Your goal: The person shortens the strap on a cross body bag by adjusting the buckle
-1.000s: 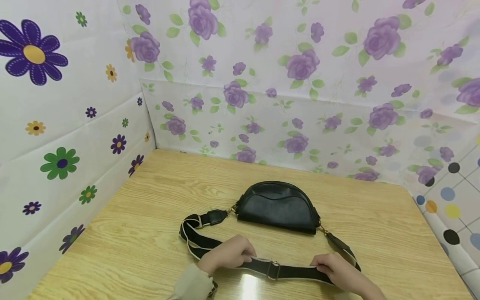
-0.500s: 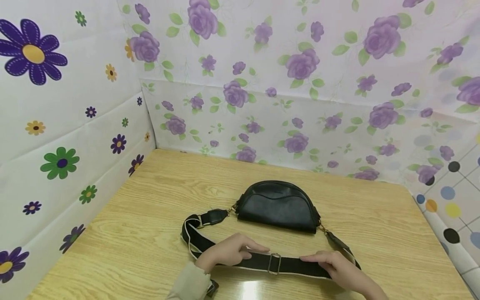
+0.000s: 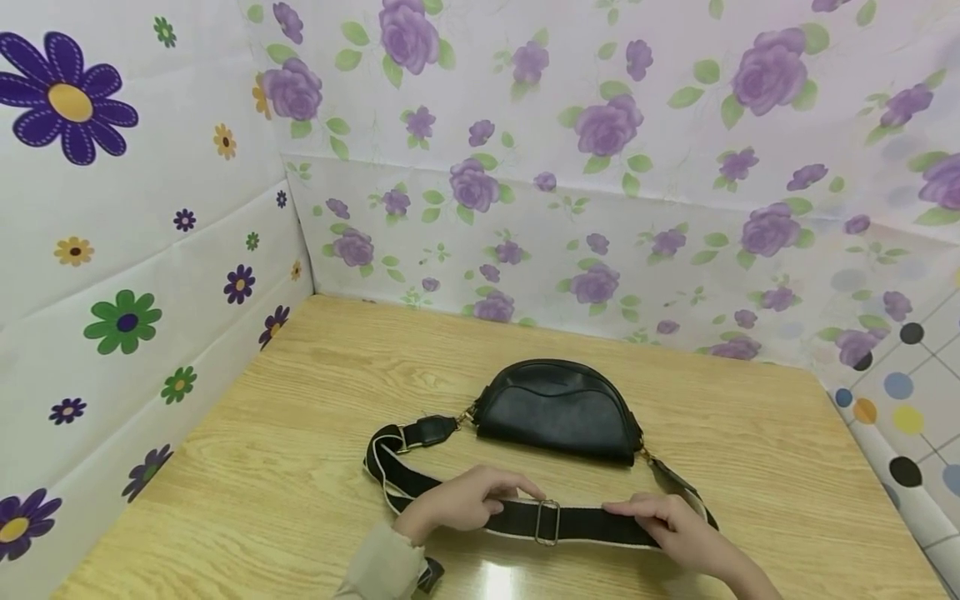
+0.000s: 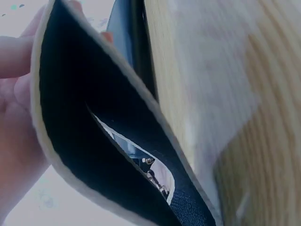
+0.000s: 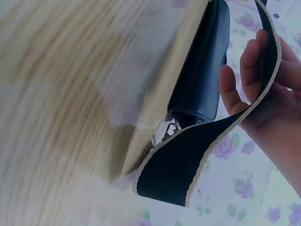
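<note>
A black half-moon handbag (image 3: 558, 417) lies on the wooden table, its wide black strap (image 3: 588, 525) with pale edging looping toward me. My left hand (image 3: 459, 502) pinches the strap left of the metal slide buckle (image 3: 548, 502), its index finger stretched along the top edge to the buckle. On the right, my right hand (image 3: 678, 531) grips the same strap between thumb and fingers, index finger pointing toward the buckle. In the left wrist view the strap (image 4: 61, 108) bows in front of the fingers. The right wrist view shows it (image 5: 174, 165) curving past the palm.
Gold clips (image 3: 467, 417) join the strap ends to the bag. A twisted strap loop (image 3: 381, 454) rests on the left of the wooden table (image 3: 300, 400). Flower-printed sheets (image 3: 525, 192) stand behind and at the left; a dotted sheet (image 3: 907, 392) borders the right.
Both index fingers have straightened along the strap's upper edge, the left one reaching the buckle. The strap's flat face has turned more toward the head camera. The bag stays in place.
</note>
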Tool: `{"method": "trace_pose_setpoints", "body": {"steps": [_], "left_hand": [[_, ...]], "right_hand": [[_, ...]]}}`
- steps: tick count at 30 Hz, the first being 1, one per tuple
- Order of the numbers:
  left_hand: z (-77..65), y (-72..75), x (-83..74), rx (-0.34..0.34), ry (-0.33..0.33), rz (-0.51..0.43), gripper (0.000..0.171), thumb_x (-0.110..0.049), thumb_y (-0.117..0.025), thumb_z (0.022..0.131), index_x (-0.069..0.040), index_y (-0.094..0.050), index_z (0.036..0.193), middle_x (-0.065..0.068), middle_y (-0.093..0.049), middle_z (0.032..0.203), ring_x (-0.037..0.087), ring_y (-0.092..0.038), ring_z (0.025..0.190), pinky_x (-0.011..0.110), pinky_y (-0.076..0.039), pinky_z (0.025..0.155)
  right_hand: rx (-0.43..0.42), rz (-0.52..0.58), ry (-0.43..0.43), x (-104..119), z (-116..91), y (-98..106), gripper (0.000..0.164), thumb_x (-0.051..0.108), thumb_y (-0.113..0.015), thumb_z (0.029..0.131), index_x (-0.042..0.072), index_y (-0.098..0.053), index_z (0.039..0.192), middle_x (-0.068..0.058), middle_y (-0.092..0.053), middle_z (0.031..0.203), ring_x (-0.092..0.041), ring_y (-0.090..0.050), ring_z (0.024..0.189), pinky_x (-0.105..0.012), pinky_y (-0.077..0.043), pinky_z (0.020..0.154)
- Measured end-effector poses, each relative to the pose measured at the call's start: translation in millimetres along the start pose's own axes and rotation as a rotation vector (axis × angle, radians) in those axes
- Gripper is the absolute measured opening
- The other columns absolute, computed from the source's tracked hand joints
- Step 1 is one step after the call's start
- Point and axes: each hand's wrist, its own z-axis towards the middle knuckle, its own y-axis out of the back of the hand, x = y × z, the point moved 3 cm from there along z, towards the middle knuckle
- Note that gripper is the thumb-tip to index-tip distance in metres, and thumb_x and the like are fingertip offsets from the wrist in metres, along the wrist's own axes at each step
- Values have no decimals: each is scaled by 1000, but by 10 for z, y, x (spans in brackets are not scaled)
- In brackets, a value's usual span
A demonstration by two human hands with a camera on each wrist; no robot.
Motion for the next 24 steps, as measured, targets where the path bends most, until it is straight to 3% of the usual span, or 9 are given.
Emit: {"method": "trace_pose_setpoints", "body": {"steps": [6, 10, 13, 15, 17, 20, 24], "left_hand": [[35, -26, -6, -15, -58, -11, 57, 23, -35, 75, -3, -52, 123, 5, -54, 122, 9, -43, 114, 23, -35, 94], [57, -55, -12, -38, 0, -62, 46, 7, -34, 84, -3, -51, 125, 4, -51, 125, 10, -42, 116, 25, -33, 96], [65, -79, -14, -64, 63, -81, 35, -13, -39, 93, -9, -50, 127, 3, -51, 126, 12, -44, 115, 27, -36, 93], [67, -95, -16, -82, 94, -36, 40, -28, -52, 90, -15, -48, 128, 0, -50, 126, 11, -45, 113, 27, -37, 92], [72, -113, -25, -98, 99, 39, 55, -39, -65, 80, -20, -47, 129, -4, -50, 125, 11, -46, 112, 28, -37, 91], [87, -141, -48, -135, 68, 142, 67, -43, -75, 68, -22, -50, 127, -9, -52, 122, 8, -47, 110, 26, -37, 91], [112, -167, -66, -190, 15, 164, 61, -40, -76, 67, -17, -56, 121, -10, -57, 116, 5, -50, 106, 23, -38, 89]], "right_hand": [[-10, 33, -108, -6, 12, 16, 37, -16, -41, 86, -1, -58, 115, -3, -61, 88, -16, -48, 68, -25, -39, 57], [-52, -6, -138, 7, 21, 33, 35, -15, -41, 86, -1, -61, 111, -2, -62, 88, -14, -49, 72, -23, -38, 59], [-69, 11, -154, 26, 23, 32, 30, -10, -44, 88, -1, -62, 110, -1, -60, 83, -6, -46, 69, -23, -40, 57], [-80, 34, -179, 39, 24, 23, 26, -3, -49, 89, 1, -62, 111, -2, -61, 86, -2, -49, 75, -22, -44, 60], [-97, 45, -203, 50, 30, 11, 24, 3, -53, 89, 3, -62, 111, -3, -63, 93, -1, -53, 81, -22, -47, 64], [-123, 31, -232, 60, 38, -4, 25, 9, -58, 86, 6, -63, 111, -6, -63, 106, -6, -54, 98, -23, -48, 73], [-134, 27, -250, 61, 46, -11, 26, 10, -61, 85, 4, -63, 110, -7, -63, 107, -7, -55, 99, -23, -48, 73]]}}
